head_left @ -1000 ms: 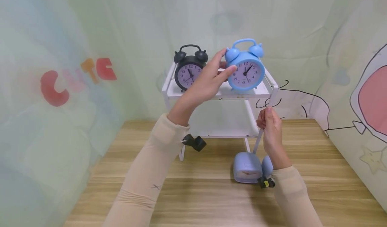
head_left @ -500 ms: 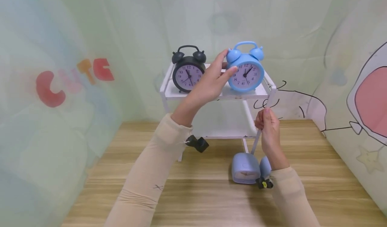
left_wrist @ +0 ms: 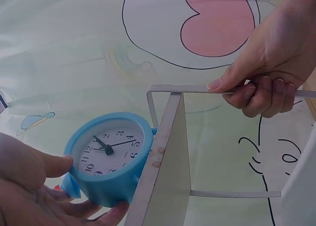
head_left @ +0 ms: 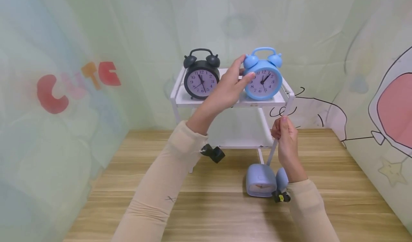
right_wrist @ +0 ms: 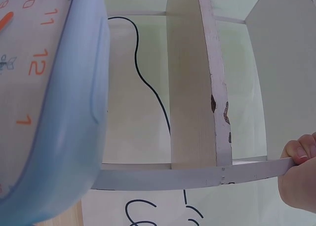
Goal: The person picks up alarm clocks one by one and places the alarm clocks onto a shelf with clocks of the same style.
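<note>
In the head view, my left hand (head_left: 226, 88) holds a light blue twin-bell alarm clock (head_left: 264, 86) by its left side, thumb at the front rim and fingers behind. The clock stands upright at the right of the white rack's top shelf (head_left: 190, 101). To its left on that shelf is a black twin-bell alarm clock (head_left: 201, 82). My right hand (head_left: 286, 138) grips the rack's right front leg, below the top shelf. In the left wrist view, the blue clock (left_wrist: 111, 152) sits close against the shelf board (left_wrist: 160, 161), with fingers (left_wrist: 59, 164) around it.
A pale blue rounded-square clock (head_left: 261, 179) sits on the wooden table (head_left: 219, 206) by the rack's right leg. Beside it is another pale blue object (head_left: 282, 179), partly hidden by my right wrist. The rack's lower shelf (head_left: 238, 127) lies beneath. Printed cloth walls (head_left: 154, 27) surround the table.
My left hand and the blue clock have shifted slightly down and to the right over the top shelf. The right hand keeps its grip on the rack leg.
</note>
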`<state>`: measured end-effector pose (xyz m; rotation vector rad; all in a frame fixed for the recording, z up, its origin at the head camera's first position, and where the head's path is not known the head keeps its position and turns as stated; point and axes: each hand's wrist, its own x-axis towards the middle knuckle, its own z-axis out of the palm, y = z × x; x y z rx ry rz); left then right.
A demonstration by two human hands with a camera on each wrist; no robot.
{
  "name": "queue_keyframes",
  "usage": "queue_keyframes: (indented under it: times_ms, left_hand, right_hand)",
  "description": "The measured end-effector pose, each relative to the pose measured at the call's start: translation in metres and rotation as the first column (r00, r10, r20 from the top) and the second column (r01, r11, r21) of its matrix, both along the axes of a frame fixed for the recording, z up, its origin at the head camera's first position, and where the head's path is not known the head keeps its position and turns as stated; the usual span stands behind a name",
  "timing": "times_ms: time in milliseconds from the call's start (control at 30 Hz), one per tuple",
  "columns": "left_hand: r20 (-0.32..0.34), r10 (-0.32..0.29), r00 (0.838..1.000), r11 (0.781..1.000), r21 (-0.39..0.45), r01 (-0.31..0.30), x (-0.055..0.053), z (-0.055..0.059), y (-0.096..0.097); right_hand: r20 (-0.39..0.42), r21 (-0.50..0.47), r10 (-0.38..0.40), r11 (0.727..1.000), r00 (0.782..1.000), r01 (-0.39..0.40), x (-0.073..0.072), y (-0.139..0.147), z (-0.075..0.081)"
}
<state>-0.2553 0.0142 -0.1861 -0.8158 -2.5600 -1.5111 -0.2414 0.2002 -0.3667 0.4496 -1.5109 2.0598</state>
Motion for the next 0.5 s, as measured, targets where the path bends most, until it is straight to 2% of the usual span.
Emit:
queue_keyframes:
  times_ms: [200, 500]
  left_hand:
    - [0.02, 0.018, 1.0, 1.0, -0.005, -0.018, -0.0015, -0.0017, 0.0009]
    - [0.016, 0.019, 1.0, 1.0, -0.023, -0.019, -0.0005, -0.0005, 0.0024]
  right_hand:
    - [-0.001, -0.009, 0.004, 1.0, 1.0, -0.004, -0.001, 0.0001, -0.0009]
    - [-0.002, -0.029, 0.002, 1.0, 1.0, -0.002, -0.0024, 0.0, -0.001]
